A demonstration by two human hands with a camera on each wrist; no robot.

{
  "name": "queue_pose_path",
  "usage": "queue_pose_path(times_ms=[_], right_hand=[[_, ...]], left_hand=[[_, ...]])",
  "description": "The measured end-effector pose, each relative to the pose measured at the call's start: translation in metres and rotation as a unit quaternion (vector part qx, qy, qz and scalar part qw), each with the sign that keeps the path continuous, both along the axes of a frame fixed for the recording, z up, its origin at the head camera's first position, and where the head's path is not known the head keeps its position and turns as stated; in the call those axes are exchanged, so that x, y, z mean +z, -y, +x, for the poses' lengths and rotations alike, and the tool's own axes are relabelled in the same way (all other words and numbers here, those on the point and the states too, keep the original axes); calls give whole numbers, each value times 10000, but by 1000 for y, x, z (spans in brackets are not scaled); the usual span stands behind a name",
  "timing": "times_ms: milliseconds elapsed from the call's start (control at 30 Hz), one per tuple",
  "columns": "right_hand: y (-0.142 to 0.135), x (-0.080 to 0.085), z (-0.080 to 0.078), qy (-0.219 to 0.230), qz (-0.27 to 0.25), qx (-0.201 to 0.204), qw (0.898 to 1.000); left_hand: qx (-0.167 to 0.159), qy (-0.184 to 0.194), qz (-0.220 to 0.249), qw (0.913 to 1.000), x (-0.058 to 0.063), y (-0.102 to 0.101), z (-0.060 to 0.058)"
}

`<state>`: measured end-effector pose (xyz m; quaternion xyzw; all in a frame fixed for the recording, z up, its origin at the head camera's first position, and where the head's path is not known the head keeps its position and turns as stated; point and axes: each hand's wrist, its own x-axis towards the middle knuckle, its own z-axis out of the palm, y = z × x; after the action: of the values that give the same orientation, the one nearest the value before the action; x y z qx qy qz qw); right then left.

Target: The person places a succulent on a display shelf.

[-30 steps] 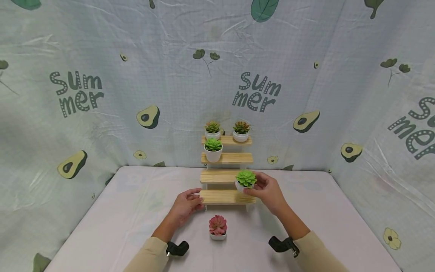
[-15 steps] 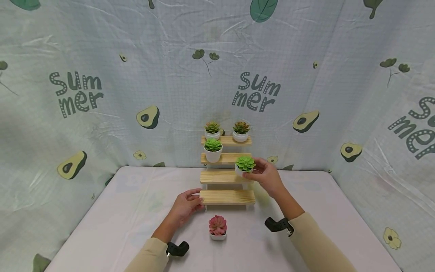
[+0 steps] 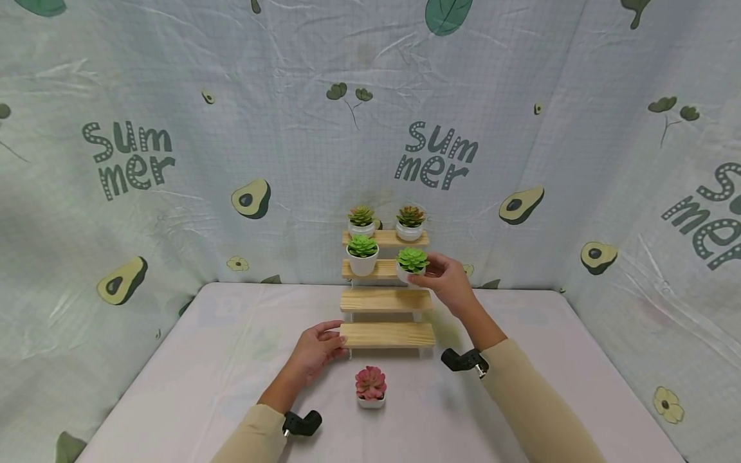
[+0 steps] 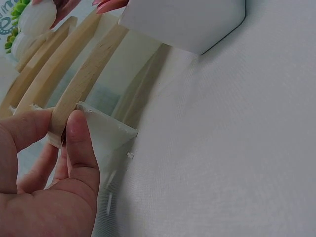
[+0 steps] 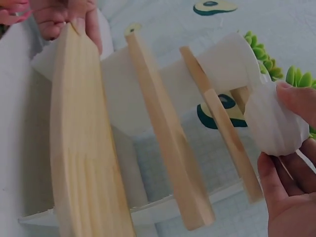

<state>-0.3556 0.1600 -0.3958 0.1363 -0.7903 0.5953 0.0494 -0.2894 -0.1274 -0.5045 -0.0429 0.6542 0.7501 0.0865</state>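
Observation:
In the head view my left hand (image 3: 314,354) pinches the left end of the lowest board of a tiered wooden shelf (image 3: 386,334). The left wrist view shows thumb and fingers on both faces of that board end (image 4: 69,106). My right hand (image 3: 457,288) holds a bright green potted succulent (image 3: 412,260) by its ribbed white pot (image 5: 274,121), upright at the right end of the second board from the top. Whether the pot touches that board I cannot tell. Another green potted succulent (image 3: 363,257) stands on the same board's left end.
On the top board stand two potted succulents, a green one (image 3: 361,222) at left and a reddish-green one (image 3: 410,223) at right. A pink potted succulent (image 3: 370,387) sits on the white-covered table (image 3: 231,373) before the shelf. A printed curtain (image 3: 312,148) hangs behind.
My right hand has carried the green potted succulent up and slightly left, from near the lower boards to the second board from the top. The left hand stays on the lowest board.

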Motion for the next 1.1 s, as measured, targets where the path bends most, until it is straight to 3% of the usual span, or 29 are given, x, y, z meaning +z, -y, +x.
queue_pose_path(times_ms=[300,1100], right_hand=[[-1,0,-14,20,94,-27,10000],[-2,6,-31,298,255,-223,9990]], left_hand=[[-13,-61,94,9999,-2,0,-1],[20,6,34,10000,-1,0,-1]])
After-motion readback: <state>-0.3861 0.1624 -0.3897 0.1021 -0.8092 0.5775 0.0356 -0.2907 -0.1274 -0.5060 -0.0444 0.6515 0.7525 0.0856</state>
